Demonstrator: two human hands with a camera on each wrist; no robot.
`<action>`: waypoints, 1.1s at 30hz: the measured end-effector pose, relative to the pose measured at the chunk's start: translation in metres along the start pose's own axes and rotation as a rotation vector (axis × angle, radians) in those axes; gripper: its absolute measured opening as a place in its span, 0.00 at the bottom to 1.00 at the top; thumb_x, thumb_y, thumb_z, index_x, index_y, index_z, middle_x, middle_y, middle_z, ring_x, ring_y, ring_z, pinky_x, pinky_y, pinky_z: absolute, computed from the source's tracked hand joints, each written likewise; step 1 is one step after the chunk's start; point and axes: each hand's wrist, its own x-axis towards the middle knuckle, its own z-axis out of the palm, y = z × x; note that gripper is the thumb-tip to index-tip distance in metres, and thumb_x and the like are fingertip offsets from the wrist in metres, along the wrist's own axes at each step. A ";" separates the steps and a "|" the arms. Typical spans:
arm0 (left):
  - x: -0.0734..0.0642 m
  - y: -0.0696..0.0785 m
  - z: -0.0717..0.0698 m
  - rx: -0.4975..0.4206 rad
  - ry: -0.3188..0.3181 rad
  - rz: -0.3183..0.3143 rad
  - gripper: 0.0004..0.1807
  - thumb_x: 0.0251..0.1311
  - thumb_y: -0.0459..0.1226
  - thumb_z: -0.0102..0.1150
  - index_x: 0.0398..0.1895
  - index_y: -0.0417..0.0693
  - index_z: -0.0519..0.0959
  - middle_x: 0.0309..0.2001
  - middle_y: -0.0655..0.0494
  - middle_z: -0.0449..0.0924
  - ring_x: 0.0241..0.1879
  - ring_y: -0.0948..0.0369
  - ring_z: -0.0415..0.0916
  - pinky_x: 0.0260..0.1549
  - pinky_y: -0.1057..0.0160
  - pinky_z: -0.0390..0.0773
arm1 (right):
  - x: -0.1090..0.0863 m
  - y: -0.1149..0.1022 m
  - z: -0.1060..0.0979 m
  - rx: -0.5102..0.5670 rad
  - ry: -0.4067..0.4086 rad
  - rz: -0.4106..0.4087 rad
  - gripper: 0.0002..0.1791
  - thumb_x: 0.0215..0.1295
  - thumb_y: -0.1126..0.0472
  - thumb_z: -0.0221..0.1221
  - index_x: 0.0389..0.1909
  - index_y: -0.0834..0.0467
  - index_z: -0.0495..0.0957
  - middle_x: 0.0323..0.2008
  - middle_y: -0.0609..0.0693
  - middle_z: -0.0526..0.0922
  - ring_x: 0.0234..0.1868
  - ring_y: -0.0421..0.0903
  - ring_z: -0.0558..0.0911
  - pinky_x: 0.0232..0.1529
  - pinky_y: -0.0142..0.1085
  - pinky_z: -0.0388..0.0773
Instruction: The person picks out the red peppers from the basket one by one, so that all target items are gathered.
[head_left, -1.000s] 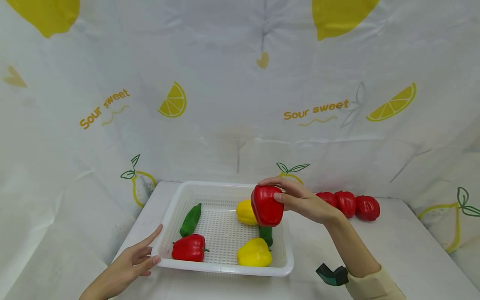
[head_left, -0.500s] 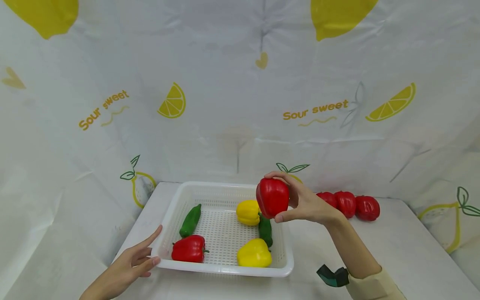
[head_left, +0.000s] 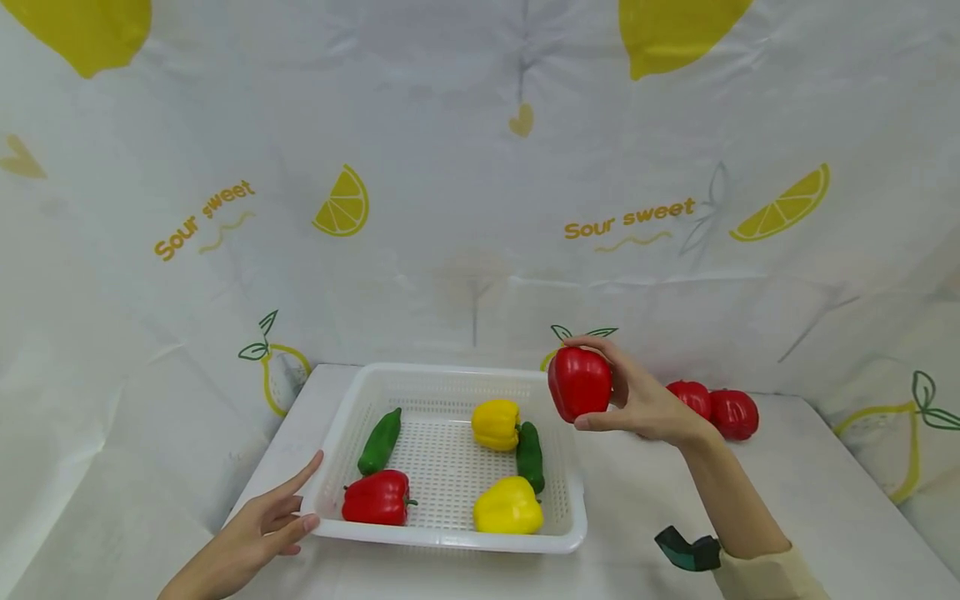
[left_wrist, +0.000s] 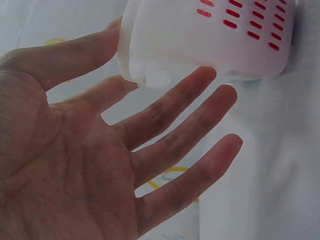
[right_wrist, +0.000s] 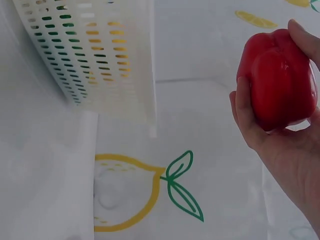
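My right hand point(head_left: 647, 402) holds a glossy red bell pepper point(head_left: 581, 384) in the air, fingers over its top and thumb beneath. It is above the right rim of a white perforated plastic basket point(head_left: 450, 540). In the right wrist view the same red bell pepper point(right_wrist: 280, 82) sits between thumb and fingers, apart from the basket wall. My left hand point(head_left: 251, 532) touches the basket's left front corner, its fingers spread and nearly straight. Inside the basket lie another red bell pepper point(head_left: 377, 497), yellow bell peppers point(head_left: 508, 506) and green peppers point(head_left: 380, 442).
More red bell peppers point(head_left: 734, 414) stand in a row at the back right of the white table point(head_left: 795, 492), partly behind my right forearm. A white sheet with lemon prints point(head_left: 450, 250) hangs behind the table. A dark strap piece point(head_left: 687, 550) sticks out by the right sleeve.
My right hand has carried the red bell pepper right and slightly upward, from over the basket's right part to its right rim. The left hand and basket have stayed put.
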 end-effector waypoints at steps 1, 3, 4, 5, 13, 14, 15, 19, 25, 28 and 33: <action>0.000 0.000 0.000 -0.001 0.000 -0.002 0.44 0.83 0.42 0.54 0.91 0.54 0.41 0.62 0.40 0.83 0.54 0.71 0.85 0.50 0.55 0.92 | -0.003 0.001 -0.003 -0.010 0.014 0.013 0.56 0.54 0.65 0.80 0.81 0.52 0.59 0.75 0.58 0.67 0.70 0.45 0.72 0.52 0.39 0.91; 0.000 0.000 0.000 0.000 0.002 -0.005 0.44 0.83 0.42 0.54 0.91 0.54 0.41 0.62 0.40 0.83 0.54 0.70 0.85 0.50 0.55 0.92 | -0.008 0.004 -0.008 -0.026 0.033 0.043 0.57 0.54 0.64 0.80 0.81 0.50 0.58 0.75 0.58 0.67 0.70 0.48 0.72 0.51 0.40 0.92; 0.000 0.000 0.000 0.001 0.001 -0.005 0.44 0.83 0.42 0.54 0.91 0.53 0.41 0.61 0.41 0.83 0.54 0.70 0.85 0.50 0.55 0.92 | -0.011 0.005 -0.010 -0.035 0.040 0.062 0.57 0.54 0.64 0.80 0.82 0.49 0.58 0.75 0.58 0.67 0.70 0.51 0.72 0.51 0.40 0.92; 0.000 0.000 0.000 0.001 0.000 -0.004 0.44 0.83 0.42 0.54 0.91 0.53 0.41 0.61 0.41 0.84 0.54 0.71 0.85 0.50 0.55 0.92 | -0.014 0.005 -0.012 -0.044 0.045 0.079 0.57 0.54 0.63 0.80 0.82 0.48 0.58 0.75 0.58 0.67 0.70 0.54 0.72 0.50 0.40 0.92; -0.001 -0.001 -0.001 0.001 -0.003 -0.011 0.44 0.83 0.42 0.54 0.91 0.54 0.41 0.62 0.39 0.83 0.53 0.70 0.85 0.50 0.55 0.92 | -0.036 0.018 -0.024 -0.109 0.083 0.138 0.56 0.55 0.60 0.80 0.82 0.49 0.59 0.72 0.59 0.70 0.68 0.52 0.72 0.46 0.41 0.92; -0.001 -0.001 -0.001 0.002 -0.001 -0.013 0.44 0.83 0.42 0.54 0.91 0.54 0.41 0.62 0.39 0.83 0.53 0.69 0.85 0.50 0.55 0.92 | -0.039 0.019 -0.025 -0.121 0.092 0.145 0.56 0.55 0.60 0.80 0.82 0.48 0.59 0.71 0.58 0.70 0.67 0.51 0.72 0.46 0.40 0.92; -0.001 -0.001 -0.001 0.003 0.000 -0.015 0.44 0.83 0.42 0.54 0.91 0.54 0.41 0.63 0.39 0.83 0.54 0.68 0.86 0.50 0.55 0.92 | -0.041 0.021 -0.025 -0.127 0.099 0.152 0.55 0.55 0.60 0.80 0.81 0.48 0.60 0.71 0.58 0.70 0.67 0.51 0.72 0.46 0.40 0.92; -0.001 0.000 -0.002 0.004 0.000 -0.018 0.44 0.83 0.42 0.54 0.91 0.55 0.40 0.62 0.40 0.83 0.53 0.70 0.85 0.49 0.59 0.92 | -0.051 0.026 -0.028 -0.145 0.118 0.183 0.55 0.55 0.60 0.80 0.81 0.49 0.60 0.71 0.60 0.70 0.69 0.59 0.71 0.46 0.39 0.91; 0.000 0.001 -0.002 0.005 -0.005 -0.019 0.44 0.83 0.42 0.54 0.91 0.55 0.40 0.61 0.41 0.83 0.52 0.72 0.85 0.49 0.61 0.92 | -0.063 0.033 -0.032 -0.170 0.126 0.194 0.56 0.53 0.58 0.81 0.81 0.49 0.61 0.71 0.60 0.70 0.67 0.51 0.72 0.45 0.38 0.91; 0.000 0.000 -0.002 0.004 -0.004 -0.024 0.45 0.83 0.42 0.54 0.91 0.56 0.40 0.61 0.41 0.83 0.53 0.71 0.85 0.49 0.61 0.91 | -0.068 0.038 -0.033 -0.189 0.121 0.187 0.55 0.53 0.58 0.81 0.80 0.49 0.63 0.70 0.58 0.71 0.65 0.42 0.74 0.45 0.39 0.91; 0.000 -0.001 -0.001 -0.001 -0.006 -0.025 0.44 0.83 0.42 0.54 0.91 0.56 0.40 0.63 0.40 0.82 0.52 0.72 0.84 0.48 0.64 0.90 | -0.079 0.047 -0.035 -0.231 0.098 0.212 0.55 0.51 0.57 0.82 0.79 0.50 0.64 0.70 0.61 0.72 0.67 0.55 0.73 0.44 0.37 0.91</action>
